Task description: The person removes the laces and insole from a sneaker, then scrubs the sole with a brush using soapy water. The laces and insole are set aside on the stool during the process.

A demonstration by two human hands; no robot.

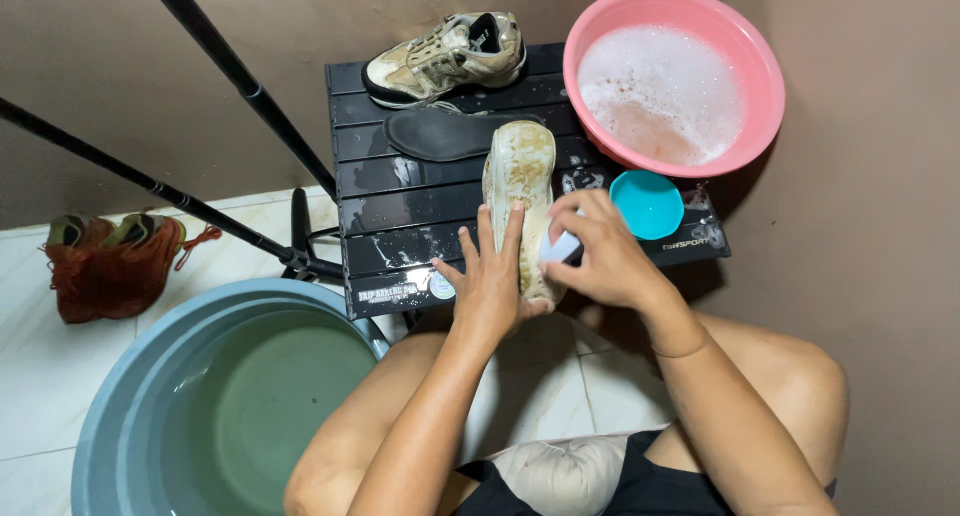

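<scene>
Far left, on the white tile floor (30, 376): a red-orange mesh bag (110, 266) w/ what looks like footwear inside; contents not clearly readable. Two black tripod legs (240, 76) cross diagonally above it and meet near the table's left edge. Lower left: a large grey-blue tub (110, 416) holding greenish water, its rim just beside the person's left knee. Centre: a black slatted folding table (400, 191), wet, w/ suds on the slats. At the rear of the table, a beige-and-black sneaker (445, 56) lies on its side; in front of it, a dark insole (445, 133) lies flat. A second sneaker (520, 176), sole up and soapy, lies lengthwise on the table, heel end toward the person. Left hand (490, 281): fingers spread, palm pressed flat against the shoe's left side. Right hand (600, 256): fingers curled, pinching a small white-blue object (562, 246) against the shoe's right side; type of object cannot be told, mostly covered by fingers. Right of the hands: a small teal bowl (648, 204) on the table. Rear right: a pink basin (765, 86) w/ foamy, brownish water, overhanging the table edge.
</scene>
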